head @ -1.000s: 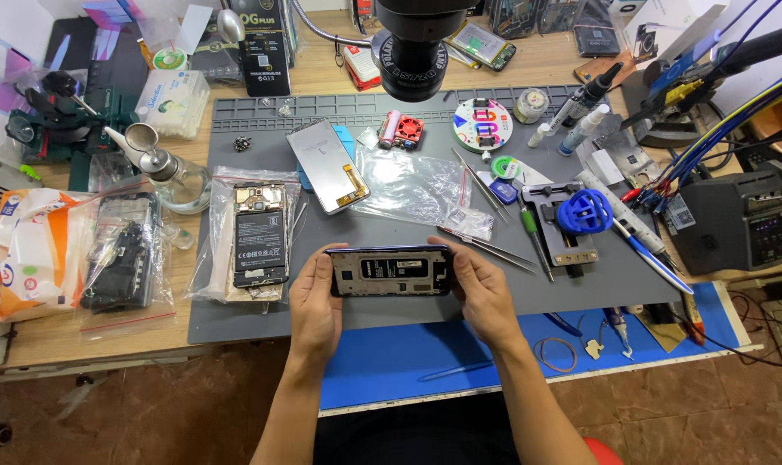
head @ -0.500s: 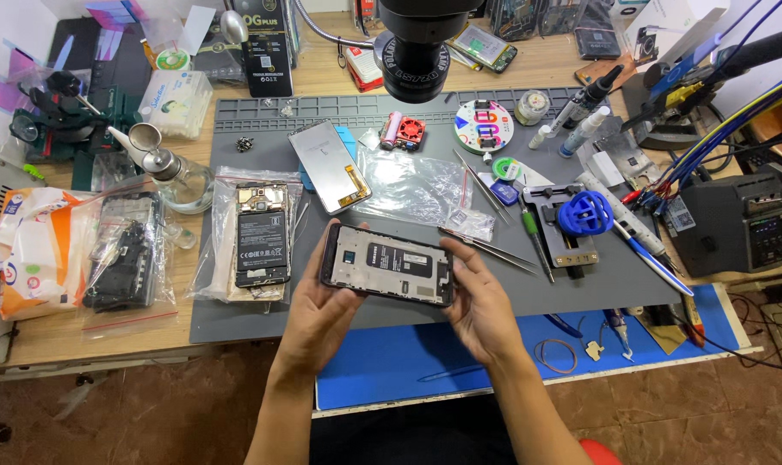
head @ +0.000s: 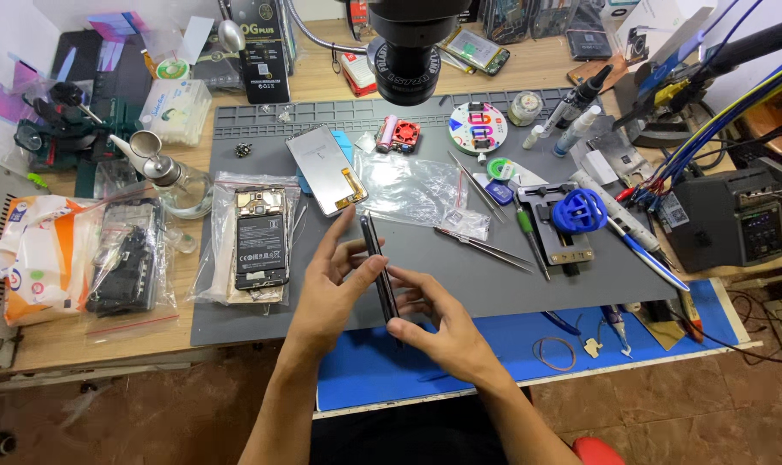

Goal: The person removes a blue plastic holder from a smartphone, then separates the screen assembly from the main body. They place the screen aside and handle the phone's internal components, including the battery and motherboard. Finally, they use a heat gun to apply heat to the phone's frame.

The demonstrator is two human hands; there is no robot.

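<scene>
Far to the left of our hands, an orange and white packet (head: 25, 258) and a clear bag holding a dark phone frame (head: 128, 267) lie on the wooden bench; closer in, just beside our left hand, an opened phone with its battery showing (head: 260, 245) rests on plastic at the edge of the grey work mat (head: 425, 293). Our left hand (head: 335, 288) has its fingers half spread, thumb and fingertips pressing one long side of the thin dark phone body (head: 380, 275), which we hold on edge between both hands, above the mat's near side. Our right hand (head: 442, 327) pinches the lower end from the other side, so neither hand is fully closed around it. We judge this edgewise pinch to be the weak point: a small twist could let the body slip and drop onto the mat, or flex along its length. Just beyond our fingertips lies a loose display panel with its orange flex cable (head: 326, 170), and a slipping body could strike it. To the right of our hands, tweezers (head: 485, 245) and a screwdriver (head: 528, 241) lie near, and their points could scratch whatever we set down carelessly. Further right stands a holder with a blue knob (head: 578, 211).
</scene>
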